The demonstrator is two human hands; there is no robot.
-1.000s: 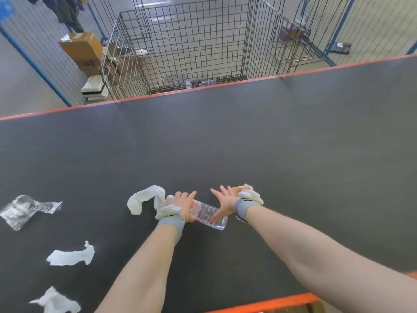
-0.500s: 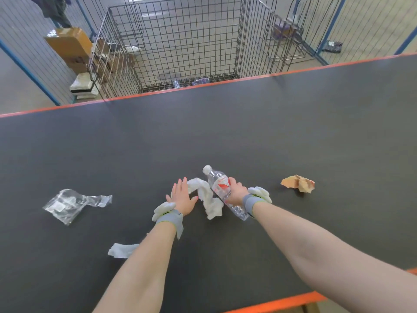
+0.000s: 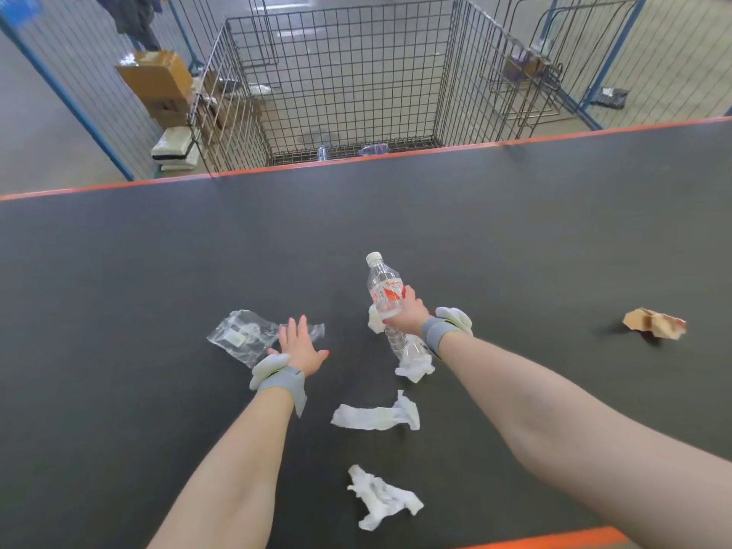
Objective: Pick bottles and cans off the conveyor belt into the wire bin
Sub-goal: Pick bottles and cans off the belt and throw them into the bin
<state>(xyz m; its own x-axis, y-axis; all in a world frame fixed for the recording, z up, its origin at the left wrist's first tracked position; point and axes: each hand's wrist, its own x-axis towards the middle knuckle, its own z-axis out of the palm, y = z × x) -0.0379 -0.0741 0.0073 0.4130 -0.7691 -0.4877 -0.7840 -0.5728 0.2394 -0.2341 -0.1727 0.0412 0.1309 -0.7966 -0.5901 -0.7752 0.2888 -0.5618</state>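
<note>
Water bottle (image 3: 383, 289), gripped by the right hand (image 3: 406, 317) above the middle of the conveyor belt (image 3: 515, 231), has not reached the wire bin (image 3: 447, 73) beyond the far edge (two bottles (image 3: 323, 152) lie inside), while the left hand (image 3: 303, 348) is spread open over a clear wrapper (image 3: 241, 336).

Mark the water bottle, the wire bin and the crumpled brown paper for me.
water bottle (image 3: 383, 290), head view, on its red-and-white label.
wire bin (image 3: 340, 65), head view, on its far mesh wall.
crumpled brown paper (image 3: 655, 323), head view, on its middle.
</note>
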